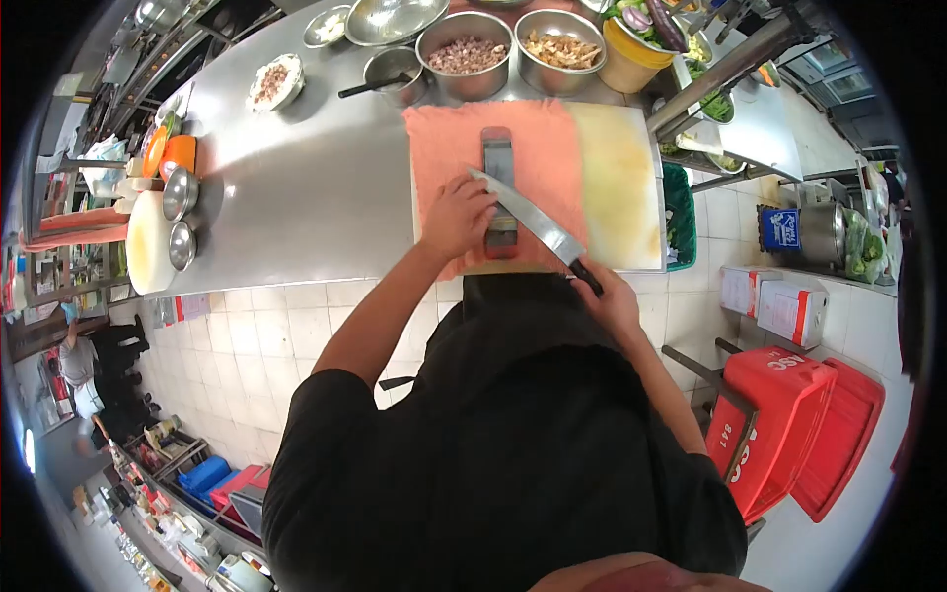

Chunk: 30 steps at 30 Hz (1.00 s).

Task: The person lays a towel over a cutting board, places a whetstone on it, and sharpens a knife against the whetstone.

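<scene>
A chef's knife (pixel 538 225) lies slantwise across a dark grey whetstone (pixel 499 158), its tip pointing up and left. My right hand (pixel 614 304) is closed round its black handle. My left hand (pixel 457 219) is stretched out with its fingers at the blade near the tip and the left side of the stone; whether the fingertips press on the steel I cannot tell. The whetstone sits in a holder on a salmon-pink cloth (pixel 444 138). Under the cloth is a worn, yellowed cutting board (pixel 621 187).
Behind the board stand metal pots of chopped meat (pixel 466 57) and browned pieces (pixel 560 49), and a small pot (pixel 397 91) with a dark-handled utensil. Steel bowls (pixel 181 194) are at the left. A green basket (pixel 681 212) and red bin (pixel 774 424) stand at the right.
</scene>
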Motion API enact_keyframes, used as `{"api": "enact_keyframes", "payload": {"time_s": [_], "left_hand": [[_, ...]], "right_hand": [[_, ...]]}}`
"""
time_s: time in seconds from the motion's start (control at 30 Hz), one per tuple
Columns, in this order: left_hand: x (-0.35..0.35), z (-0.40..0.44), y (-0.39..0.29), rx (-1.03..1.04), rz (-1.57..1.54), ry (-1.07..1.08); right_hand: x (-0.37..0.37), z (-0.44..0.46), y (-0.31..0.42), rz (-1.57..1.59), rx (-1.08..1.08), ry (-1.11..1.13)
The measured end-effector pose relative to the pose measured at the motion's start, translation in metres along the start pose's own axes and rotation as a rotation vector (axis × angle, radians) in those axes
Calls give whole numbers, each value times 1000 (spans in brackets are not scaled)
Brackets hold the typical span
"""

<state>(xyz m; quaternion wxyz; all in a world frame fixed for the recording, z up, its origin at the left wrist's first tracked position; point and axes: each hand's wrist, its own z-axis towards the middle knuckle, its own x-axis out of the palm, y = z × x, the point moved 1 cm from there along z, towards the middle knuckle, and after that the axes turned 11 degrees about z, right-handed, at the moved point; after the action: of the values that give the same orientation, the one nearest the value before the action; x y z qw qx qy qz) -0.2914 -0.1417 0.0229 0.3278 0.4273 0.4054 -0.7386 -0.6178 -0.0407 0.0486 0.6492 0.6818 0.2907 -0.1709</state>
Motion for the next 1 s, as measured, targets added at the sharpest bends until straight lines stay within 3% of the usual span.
{"api": "enact_keyframes", "payload": {"time_s": [0.07, 0.17, 0.3, 0.5, 0.6, 0.7, 0.77, 0.8, 0.87, 1.0], "left_hand": [[0, -14, -7, -22, -20, -6], [17, 15, 31, -38, 42, -71], [16, 52, 69, 9, 134, -122], [12, 3, 3, 32, 73, 79], [2, -17, -31, 3, -31, 28], [21, 1, -2, -33, 45, 40], [33, 30, 39, 14, 36, -72], [37, 40, 54, 36, 34, -127], [26, 54, 59, 16, 99, -36], [15, 38, 23, -23, 73, 61]], "right_hand": [[-2, -16, 4, 30, 51, -3], [16, 29, -6, -8, -90, -48], [28, 71, 9, 11, -100, -82], [0, -16, 0, -17, 33, -31], [-7, -44, -4, 22, 102, -5], [3, -17, -3, -12, -23, -88], [23, 27, -13, -59, -145, -157], [25, 44, -6, -73, -112, -137], [24, 67, 14, -97, -43, -98], [10, 30, 5, -128, -48, -119]]}}
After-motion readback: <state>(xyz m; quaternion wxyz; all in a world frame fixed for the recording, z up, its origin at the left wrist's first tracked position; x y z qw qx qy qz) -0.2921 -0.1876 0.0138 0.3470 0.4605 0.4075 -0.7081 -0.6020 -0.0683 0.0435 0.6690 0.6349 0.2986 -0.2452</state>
